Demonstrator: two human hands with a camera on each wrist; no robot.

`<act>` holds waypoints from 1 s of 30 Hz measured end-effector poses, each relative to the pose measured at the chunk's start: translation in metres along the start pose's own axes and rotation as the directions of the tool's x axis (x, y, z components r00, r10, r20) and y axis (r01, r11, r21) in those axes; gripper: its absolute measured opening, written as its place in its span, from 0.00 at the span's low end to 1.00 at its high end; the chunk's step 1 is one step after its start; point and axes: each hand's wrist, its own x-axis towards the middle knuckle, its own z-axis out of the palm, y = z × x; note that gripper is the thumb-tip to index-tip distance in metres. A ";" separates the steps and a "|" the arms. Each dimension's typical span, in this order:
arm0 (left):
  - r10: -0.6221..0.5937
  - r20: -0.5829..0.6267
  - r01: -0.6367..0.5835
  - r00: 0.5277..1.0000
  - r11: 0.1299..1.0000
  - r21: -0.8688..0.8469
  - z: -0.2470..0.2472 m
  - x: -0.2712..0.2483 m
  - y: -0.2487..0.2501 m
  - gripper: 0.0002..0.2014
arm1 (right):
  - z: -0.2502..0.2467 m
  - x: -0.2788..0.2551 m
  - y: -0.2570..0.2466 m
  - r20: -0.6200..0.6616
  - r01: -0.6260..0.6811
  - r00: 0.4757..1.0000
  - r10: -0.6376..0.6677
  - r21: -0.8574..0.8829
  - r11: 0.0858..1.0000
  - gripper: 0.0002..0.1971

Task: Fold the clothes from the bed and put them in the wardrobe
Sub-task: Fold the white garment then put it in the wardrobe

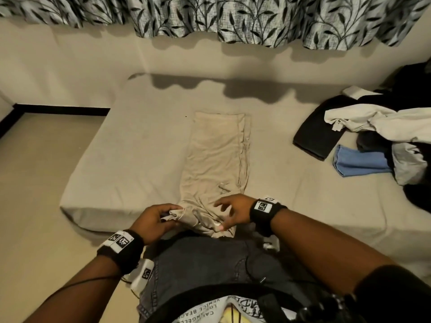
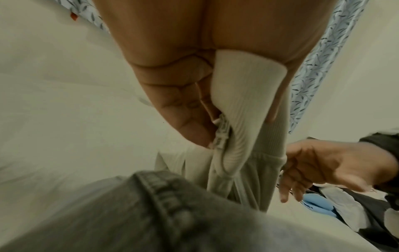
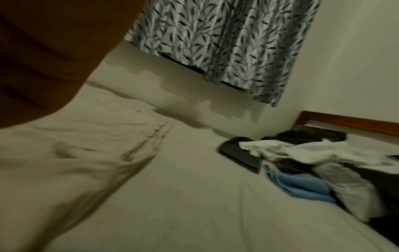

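Observation:
A long beige garment (image 1: 219, 155) lies lengthwise on the bed (image 1: 140, 148), its near end bunched at the mattress edge in front of me. My left hand (image 1: 158, 220) pinches the ribbed waistband of the beige garment (image 2: 244, 119) between thumb and fingers (image 2: 185, 126). My right hand (image 1: 231, 213) hovers over the same end with fingers spread and relaxed, its thumb touching the fabric. In the left wrist view the right hand (image 2: 313, 167) hangs loose beside the cloth. The right wrist view shows the garment (image 3: 75, 153) stretched across the sheet.
A loose pile of white, grey and black clothes (image 1: 384, 136) lies at the bed's right side, with a black folded piece (image 1: 317, 134) and a blue cloth (image 1: 359, 163) at its edge. A leaf-patterned curtain (image 1: 233, 17) hangs behind. Floor (image 1: 35, 183) lies left.

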 end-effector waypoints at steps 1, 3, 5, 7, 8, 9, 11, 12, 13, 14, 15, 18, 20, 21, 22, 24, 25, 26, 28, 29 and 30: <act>0.011 -0.002 -0.011 1.000 1.000 0.011 0.003 0.005 0.007 0.28 | 0.012 0.002 -0.016 0.020 0.059 0.998 -0.060 0.027 0.998 0.49; 0.031 -0.002 -0.031 1.000 0.999 0.043 0.008 0.017 0.018 0.19 | 0.035 0.014 -0.038 -0.071 0.094 0.993 -0.089 0.067 0.993 0.46; 0.026 -0.009 -0.025 1.000 0.999 0.037 0.010 0.032 0.027 0.11 | 0.043 0.028 -0.051 -0.238 0.055 0.971 -0.035 0.080 0.995 0.25; -0.042 0.024 0.042 0.999 0.999 0.002 0.008 0.048 0.036 0.05 | 0.032 0.040 -0.054 -0.310 -0.010 0.950 0.023 0.044 0.999 0.12; -0.077 0.049 0.079 0.996 0.996 -0.044 0.007 0.055 0.041 0.08 | 0.022 0.046 -0.054 -0.309 -0.027 0.950 0.040 0.046 0.999 0.10; -0.110 0.059 0.116 0.992 0.985 -0.124 0.006 0.062 0.048 0.10 | 0.008 0.055 -0.050 -0.306 -0.029 0.951 0.048 0.069 0.997 0.10; -0.168 0.011 0.164 0.986 0.943 -0.291 -0.001 0.072 0.061 0.10 | -0.021 0.072 -0.042 -0.346 -0.047 0.933 0.098 0.152 0.987 0.11; -0.219 -0.034 0.193 0.975 0.915 -0.355 -0.005 0.077 0.066 0.10 | -0.036 0.080 -0.035 -0.402 -0.067 0.903 0.153 0.219 0.973 0.14; -0.271 -0.077 0.222 0.960 0.896 -0.385 -0.010 0.080 0.067 0.10 | -0.049 0.084 -0.027 -0.461 -0.100 0.850 0.257 0.337 0.936 0.19; -0.302 -0.112 0.241 0.947 0.895 -0.376 -0.015 0.082 0.065 0.11 | -0.059 0.084 -0.020 -0.488 -0.151 0.788 0.377 0.441 0.885 0.23; -0.320 -0.140 0.259 0.937 0.905 -0.337 -0.019 0.082 0.059 0.14 | -0.063 0.084 -0.010 -0.477 -0.225 0.735 0.482 0.498 0.837 0.25; -0.341 -0.134 0.309 0.930 0.927 -0.212 -0.024 0.083 0.035 0.21 | -0.054 0.079 0.016 -0.417 -0.387 0.693 0.588 0.474 0.791 0.20; -0.383 -0.093 0.366 0.919 0.917 -0.156 -0.018 0.083 0.023 0.20 | -0.034 0.076 0.028 -0.389 -0.451 0.698 0.601 0.413 0.792 0.20; -0.413 -0.064 0.400 0.909 0.904 -0.154 -0.014 0.082 0.021 0.19 | -0.023 0.075 0.032 -0.349 -0.471 0.716 0.604 0.397 0.788 0.22; -0.435 -0.031 0.424 0.900 0.890 -0.165 -0.008 0.082 0.019 0.18 | -0.014 0.073 0.036 -0.299 -0.490 0.734 0.610 0.388 0.780 0.23; -0.458 0.033 0.455 0.889 0.871 -0.185 0.001 0.082 0.019 0.19 | -0.001 0.069 0.036 -0.234 -0.520 0.745 0.624 0.382 0.764 0.27; -0.457 0.053 0.457 0.888 0.865 -0.204 0.005 0.082 0.022 0.19 | 0.005 0.069 0.036 -0.244 -0.521 0.744 0.622 0.371 0.768 0.31; -0.448 0.066 0.451 0.891 0.862 -0.231 0.009 0.083 0.022 0.19 | 0.009 0.068 0.034 -0.266 -0.519 0.738 0.620 0.362 0.774 0.35; -0.440 0.082 0.442 0.894 0.837 -0.324 0.016 0.084 0.027 0.17 | 0.011 0.068 0.032 -0.298 -0.506 0.735 0.609 0.358 0.785 0.39; -0.443 0.086 0.440 0.893 0.812 -0.384 0.019 0.084 0.032 0.15 | 0.010 0.068 0.033 -0.299 -0.492 0.743 0.599 0.364 0.791 0.39; -0.441 0.090 0.431 0.893 0.783 -0.449 0.022 0.085 0.033 0.13 | 0.009 0.066 0.033 -0.289 -0.481 0.752 0.592 0.373 0.793 0.37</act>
